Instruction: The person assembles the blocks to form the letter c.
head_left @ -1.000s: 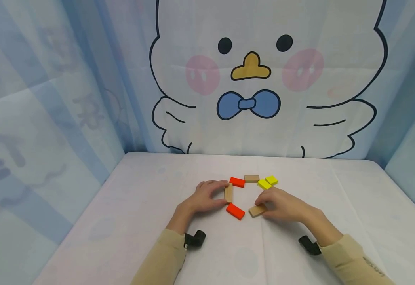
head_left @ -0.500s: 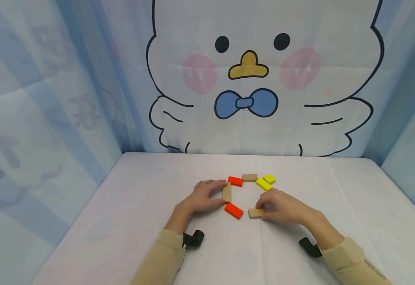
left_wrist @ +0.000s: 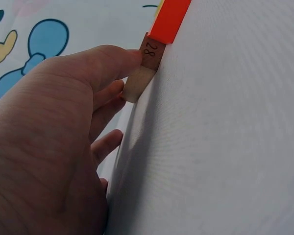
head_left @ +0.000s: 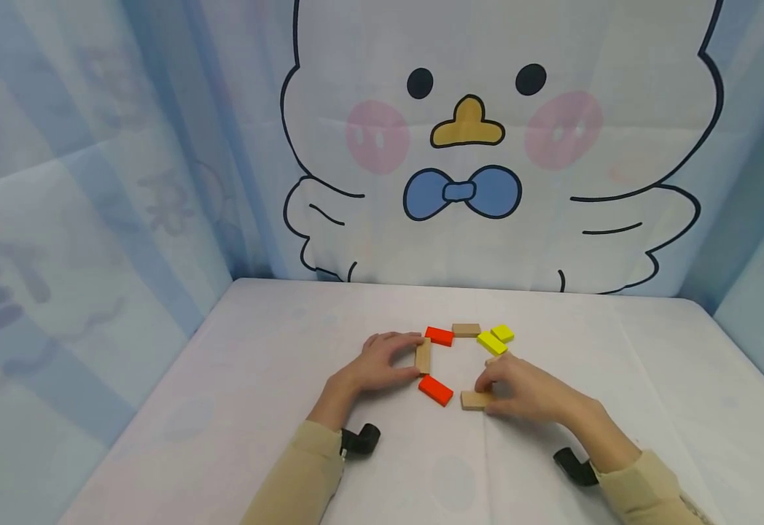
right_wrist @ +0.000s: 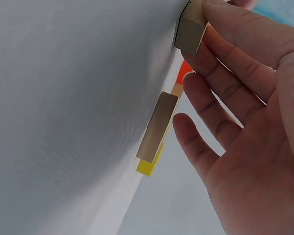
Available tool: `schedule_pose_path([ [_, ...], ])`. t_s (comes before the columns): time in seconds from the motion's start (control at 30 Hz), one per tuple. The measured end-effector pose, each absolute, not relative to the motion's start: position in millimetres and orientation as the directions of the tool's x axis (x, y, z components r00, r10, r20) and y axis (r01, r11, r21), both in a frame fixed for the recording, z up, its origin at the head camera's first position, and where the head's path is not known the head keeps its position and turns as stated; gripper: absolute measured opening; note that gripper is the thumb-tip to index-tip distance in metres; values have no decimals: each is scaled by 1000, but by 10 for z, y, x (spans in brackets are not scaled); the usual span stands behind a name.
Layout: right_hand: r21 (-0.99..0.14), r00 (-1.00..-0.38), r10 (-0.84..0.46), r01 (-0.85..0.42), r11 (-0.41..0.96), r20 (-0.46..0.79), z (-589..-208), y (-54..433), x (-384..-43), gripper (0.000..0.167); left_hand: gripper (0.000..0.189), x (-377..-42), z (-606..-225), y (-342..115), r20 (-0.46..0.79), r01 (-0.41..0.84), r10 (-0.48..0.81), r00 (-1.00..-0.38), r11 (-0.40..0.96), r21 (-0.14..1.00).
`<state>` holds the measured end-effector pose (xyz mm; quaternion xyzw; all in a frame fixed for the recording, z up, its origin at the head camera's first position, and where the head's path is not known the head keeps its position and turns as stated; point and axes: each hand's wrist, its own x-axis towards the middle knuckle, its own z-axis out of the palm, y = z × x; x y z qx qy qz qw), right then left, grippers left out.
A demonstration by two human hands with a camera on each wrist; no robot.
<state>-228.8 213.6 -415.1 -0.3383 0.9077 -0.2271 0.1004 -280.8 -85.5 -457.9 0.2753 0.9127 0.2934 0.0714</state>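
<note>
In the head view my left hand (head_left: pixel 378 363) holds a plain wooden block (head_left: pixel 423 357) at the ring's left side, thumb at its near end and fingers at its far end. The left wrist view shows "28" printed on this block (left_wrist: pixel 149 51). My right hand (head_left: pixel 534 390) pinches another wooden block (head_left: pixel 473 400) at the near side; the hand covers its right part. A red block (head_left: pixel 436 390) lies between these two. Another wooden block (right_wrist: pixel 158 127) lies beyond my right hand, mostly hidden in the head view.
At the far side lie a second red block (head_left: pixel 439 336), a wooden block (head_left: pixel 466 330) and two yellow blocks (head_left: pixel 492 343), forming part of a loose ring. The white-covered table (head_left: pixel 257 321) meets a patterned curtain (head_left: pixel 382 240) at its back edge.
My right hand has drawn its wooden block slightly toward me and turned it from slanted to nearly crosswise. The wooden block beyond that hand now partly shows. My left hand stays at its block.
</note>
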Motion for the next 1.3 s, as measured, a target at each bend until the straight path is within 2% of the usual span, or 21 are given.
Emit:
schedule_pose_path([
  [0.63, -523, -742, -669, -561, 642, -27, -4164, 2045, -2231, 21, 58, -2787, -4572, -856, 34, 463, 545, -838, 675, 575],
  [1.3, -506, -736, -677, -577, 641, -17, -4164, 1997, -2213, 21, 58, -2775, -4537, -831, 42, 467, 546, -837, 672, 575],
])
